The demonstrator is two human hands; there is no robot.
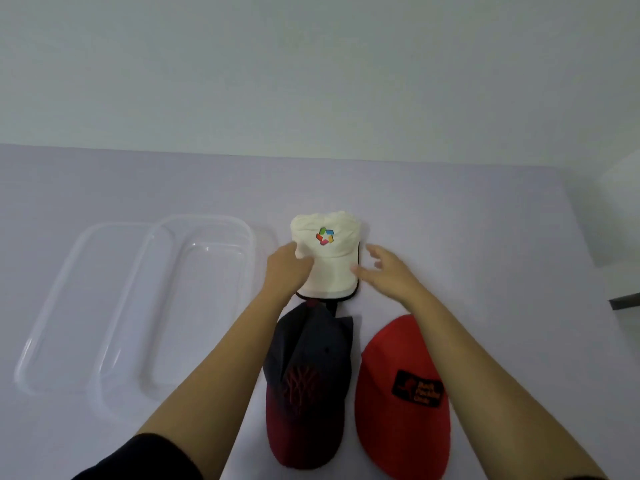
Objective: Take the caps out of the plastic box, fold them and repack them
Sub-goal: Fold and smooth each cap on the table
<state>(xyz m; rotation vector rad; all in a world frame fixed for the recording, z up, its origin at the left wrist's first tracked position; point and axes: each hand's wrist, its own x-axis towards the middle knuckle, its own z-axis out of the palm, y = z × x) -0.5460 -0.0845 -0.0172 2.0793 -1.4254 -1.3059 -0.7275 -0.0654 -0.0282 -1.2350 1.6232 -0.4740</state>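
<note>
A white cap [329,258] with a coloured logo lies folded on the table, its brim towards me. My left hand [285,268] rests against the cap's left side, fingers on the fabric. My right hand [384,271] hovers at the cap's right edge with its fingers spread, the fingertips touching the brim. Nearer to me lie a dark navy cap with a maroon brim [308,382] and a red cap with a black patch [403,400]. The clear plastic box [201,306] stands empty to the left.
The box's clear lid [69,313] lies left of the box, partly under it. A pale wall runs behind the table's far edge. A white object [620,209] sits off the table's right edge.
</note>
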